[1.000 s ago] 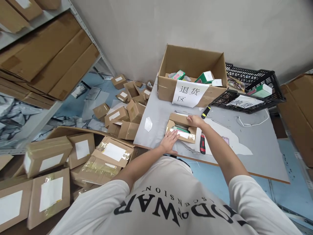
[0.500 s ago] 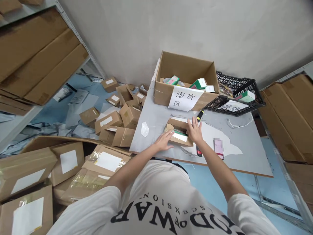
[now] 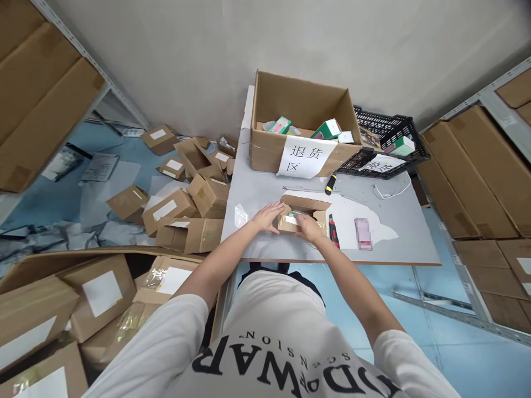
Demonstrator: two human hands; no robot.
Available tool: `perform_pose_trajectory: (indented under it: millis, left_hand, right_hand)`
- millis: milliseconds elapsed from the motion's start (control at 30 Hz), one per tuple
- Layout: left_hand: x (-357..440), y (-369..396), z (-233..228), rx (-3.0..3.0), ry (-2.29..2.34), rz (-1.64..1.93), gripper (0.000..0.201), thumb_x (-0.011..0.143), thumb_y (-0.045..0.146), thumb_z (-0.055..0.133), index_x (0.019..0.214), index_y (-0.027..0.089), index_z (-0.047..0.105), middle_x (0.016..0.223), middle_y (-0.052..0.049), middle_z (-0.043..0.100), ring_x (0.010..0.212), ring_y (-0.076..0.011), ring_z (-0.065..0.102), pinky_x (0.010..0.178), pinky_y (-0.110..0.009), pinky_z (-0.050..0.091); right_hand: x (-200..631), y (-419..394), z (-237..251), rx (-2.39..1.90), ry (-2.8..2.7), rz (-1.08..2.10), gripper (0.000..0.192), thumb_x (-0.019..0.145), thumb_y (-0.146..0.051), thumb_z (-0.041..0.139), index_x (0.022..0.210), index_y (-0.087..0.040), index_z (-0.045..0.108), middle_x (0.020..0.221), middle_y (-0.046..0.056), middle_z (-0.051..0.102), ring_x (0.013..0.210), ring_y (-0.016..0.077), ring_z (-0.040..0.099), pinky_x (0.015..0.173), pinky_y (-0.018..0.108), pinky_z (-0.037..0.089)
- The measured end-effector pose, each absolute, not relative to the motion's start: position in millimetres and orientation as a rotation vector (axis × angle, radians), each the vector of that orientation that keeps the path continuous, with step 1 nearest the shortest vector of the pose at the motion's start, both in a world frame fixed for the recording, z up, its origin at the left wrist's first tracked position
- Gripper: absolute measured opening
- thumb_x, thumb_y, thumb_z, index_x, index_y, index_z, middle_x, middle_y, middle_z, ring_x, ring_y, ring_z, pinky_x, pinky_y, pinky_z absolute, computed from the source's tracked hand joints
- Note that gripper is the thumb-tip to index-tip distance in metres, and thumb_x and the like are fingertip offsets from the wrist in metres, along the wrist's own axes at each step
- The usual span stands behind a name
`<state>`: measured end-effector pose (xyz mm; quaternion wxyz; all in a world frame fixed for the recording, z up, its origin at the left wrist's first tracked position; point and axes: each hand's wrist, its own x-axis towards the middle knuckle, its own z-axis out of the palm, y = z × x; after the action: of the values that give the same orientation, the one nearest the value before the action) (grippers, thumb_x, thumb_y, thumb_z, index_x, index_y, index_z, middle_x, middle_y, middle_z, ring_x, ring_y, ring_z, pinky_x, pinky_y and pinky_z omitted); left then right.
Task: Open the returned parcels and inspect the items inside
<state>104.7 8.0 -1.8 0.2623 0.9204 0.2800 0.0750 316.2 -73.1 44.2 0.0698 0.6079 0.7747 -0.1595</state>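
Observation:
A small opened cardboard box [image 3: 287,226] lies near the table's front edge with its flaps up. My left hand [image 3: 267,216] grips its left end, fingers on the far side and thumb toward me. My right hand [image 3: 310,228] reaches over the near side, its fingers closed on a green and white packet [image 3: 291,218] inside; the fingertips are partly hidden. Just right of the box lies a red and black utility knife [image 3: 333,231]. A yellow and black tool [image 3: 331,184] is behind it.
A large labelled carton [image 3: 265,155] and a black crate [image 3: 398,121], both with green boxes, stand at the table's back. A phone [image 3: 364,233] lies on the right. Opened boxes [image 3: 172,208] cover the left floor; a big bin of parcels [image 3: 103,293] is nearer me.
My right hand has moved from the box's right end to its contents. My left hand has stayed at the left end. The view has shifted and the red knife shows more fully.

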Motion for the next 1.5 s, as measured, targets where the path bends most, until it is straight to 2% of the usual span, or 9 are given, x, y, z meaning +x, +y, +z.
perform_pose_trajectory:
  millis: [333, 500, 633, 767, 867, 967, 1167, 1367, 1500]
  left_hand:
    - [100.6, 2.8, -6.0, 2.469, 0.800, 0.280, 0.104, 0.059, 0.048, 0.077, 0.144, 0.014, 0.027, 0.151, -0.015, 0.028, 0.140, -0.0266, 0.027, 0.116, -0.045, 0.015]
    - [102.4, 4.5, -1.7, 2.460, 0.828, 0.252, 0.099, 0.061, 0.041, 0.075, 0.144, 0.012, 0.028, 0.151, -0.015, 0.028, 0.140, -0.0268, 0.026, 0.116, -0.044, 0.012]
    - [105.7, 8.4, 1.0, 2.472, 0.804, 0.216, 0.101, 0.062, 0.043, 0.074, 0.144, 0.011, 0.026, 0.152, -0.016, 0.027, 0.140, -0.0270, 0.025, 0.116, -0.045, 0.013]
    - [106.1, 8.7, 2.2, 2.477, 0.786, 0.157, 0.099, 0.065, 0.041, 0.070, 0.146, 0.013, 0.021, 0.153, -0.016, 0.023, 0.141, -0.0268, 0.023, 0.115, -0.045, 0.015]
    - [103.3, 7.8, 6.3, 2.474, 0.766, 0.092, 0.098, 0.068, 0.040, 0.065, 0.147, 0.012, 0.014, 0.154, -0.017, 0.017, 0.142, -0.0258, 0.022, 0.114, -0.045, 0.016]
    - [99.9, 4.5, 16.3, 2.482, 0.770, -0.003, 0.098, 0.069, 0.038, 0.061, 0.148, 0.011, 0.011, 0.155, -0.018, 0.014, 0.141, -0.0293, 0.021, 0.113, -0.050, 0.016]
    - [122.0, -18.7, 47.4, 2.527, 0.993, 0.210, 0.052, 0.082, 0.036, 0.048, 0.131, 0.018, 0.046, 0.135, -0.014, 0.050, 0.130, -0.0327, 0.039, 0.112, -0.061, 0.001]
    - [180.3, -29.8, 56.3, 2.670, 0.617, -0.047, 0.023, 0.082, 0.020, 0.051, 0.096, 0.019, 0.069, 0.103, -0.008, 0.068, 0.105, -0.0230, 0.059, 0.114, -0.040, 0.017]
    - [191.2, -24.1, 50.5, 2.682, 0.834, -0.194, 0.022, 0.081, 0.013, 0.050, 0.080, 0.015, 0.072, 0.084, -0.013, 0.071, 0.092, -0.0302, 0.062, 0.108, -0.058, 0.014]
  right_hand:
    - [306.4, -115.2, 34.4, 1.860, 2.361, 0.019, 0.013, 0.088, -0.028, 0.056, 0.094, -0.018, 0.059, 0.092, 0.010, 0.064, 0.086, 0.0230, 0.054, 0.072, 0.032, 0.032]
    - [309.2, -136.5, 22.1, 1.775, 2.504, 0.195, 0.025, 0.094, -0.017, 0.037, 0.090, -0.019, 0.062, 0.082, 0.008, 0.061, 0.079, 0.0209, 0.049, 0.070, 0.032, 0.031]
    - [323.2, -156.7, 15.6, 1.794, 2.579, 0.076, 0.032, 0.093, -0.016, 0.035, 0.112, -0.019, 0.060, 0.107, 0.012, 0.060, 0.093, 0.0231, 0.051, 0.081, 0.035, 0.037]
    - [330.3, -182.1, 1.7, 1.795, 2.627, -0.096, 0.049, 0.090, -0.023, 0.041, 0.138, -0.015, 0.040, 0.137, 0.017, 0.044, 0.123, 0.0293, 0.039, 0.100, 0.045, 0.035]
    - [328.1, -194.1, -7.5, 1.800, 2.601, -0.185, 0.063, 0.088, -0.026, 0.045, 0.146, -0.013, 0.026, 0.148, 0.019, 0.030, 0.135, 0.0322, 0.027, 0.106, 0.051, 0.029]
    - [328.3, -195.0, -3.4, 1.842, 2.606, -0.303, 0.060, 0.089, -0.028, 0.045, 0.145, -0.015, 0.030, 0.148, 0.018, 0.031, 0.136, 0.0319, 0.028, 0.106, 0.053, 0.031]
    - [343.7, -158.2, 42.7, 2.118, 2.458, -0.519, 0.039, 0.095, -0.022, 0.033, 0.129, -0.021, 0.052, 0.125, 0.010, 0.059, 0.114, 0.0203, 0.054, 0.095, 0.037, 0.045]
    - [339.2, -94.7, 66.2, 1.776, 2.206, -0.340, 0.032, 0.085, -0.010, 0.047, 0.111, -0.017, 0.065, 0.110, 0.012, 0.066, 0.101, 0.0235, 0.059, 0.088, 0.034, 0.041]
    - [332.4, -78.1, 65.9, 1.812, 2.087, -0.249, 0.028, 0.083, -0.006, 0.046, 0.097, -0.011, 0.069, 0.101, 0.019, 0.068, 0.098, 0.0283, 0.060, 0.088, 0.041, 0.036]
